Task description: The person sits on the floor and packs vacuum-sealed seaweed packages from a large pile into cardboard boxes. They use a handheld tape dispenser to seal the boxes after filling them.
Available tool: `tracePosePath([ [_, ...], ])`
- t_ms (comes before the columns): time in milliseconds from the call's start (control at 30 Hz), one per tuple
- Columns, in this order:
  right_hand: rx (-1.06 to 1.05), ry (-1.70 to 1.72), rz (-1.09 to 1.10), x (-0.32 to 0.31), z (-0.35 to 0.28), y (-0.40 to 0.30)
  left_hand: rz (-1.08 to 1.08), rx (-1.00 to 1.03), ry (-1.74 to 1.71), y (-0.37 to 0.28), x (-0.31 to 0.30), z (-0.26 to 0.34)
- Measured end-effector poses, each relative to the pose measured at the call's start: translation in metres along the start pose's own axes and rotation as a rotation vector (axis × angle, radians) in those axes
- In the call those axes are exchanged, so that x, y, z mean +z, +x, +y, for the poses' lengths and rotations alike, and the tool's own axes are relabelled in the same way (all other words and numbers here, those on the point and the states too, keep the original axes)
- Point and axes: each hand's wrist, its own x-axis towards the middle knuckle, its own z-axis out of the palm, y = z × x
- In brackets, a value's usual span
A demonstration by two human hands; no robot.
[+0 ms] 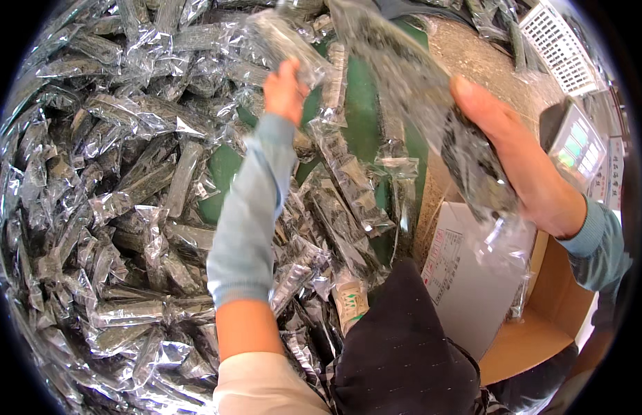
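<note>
My right hand (513, 150) grips a long clear plastic packet (404, 67) of dark, stringy dried material, possibly seaweed. The packet slants from top centre down to the hand, above an open cardboard box (471, 280). Reaching toward the far side of the heap, my left hand (285, 93) holds another blurred clear packet (289, 41); its fingers are partly hidden. Many similar packets (139, 181) lie piled in all directions on the left. A few packets (352, 176) rest on a green surface (362, 98) between my arms.
At the right stands a digital scale (575, 140) with a lit display. A white plastic basket (559, 46) is behind it. Printed cartons (614, 171) stand at the right edge. My shoe (350, 301) and dark-clothed knee (404, 342) are close to the heap and box.
</note>
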Motion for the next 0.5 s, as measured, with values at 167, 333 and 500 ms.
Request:
tracePosePath([
  [167,-0.447,-0.045,0.215,-0.009,0.031,0.01,-0.27,-0.001,0.09,-0.231,0.058,0.0],
  [333,-0.372,0.207,0.062,-0.02,0.02,-0.059,-0.368,0.071,0.05,-0.337,0.094,0.036],
  [500,-0.235,0.7,-0.404,-0.09,0.015,-0.154,-0.806,0.212,0.201,-0.377,0.134,0.082],
])
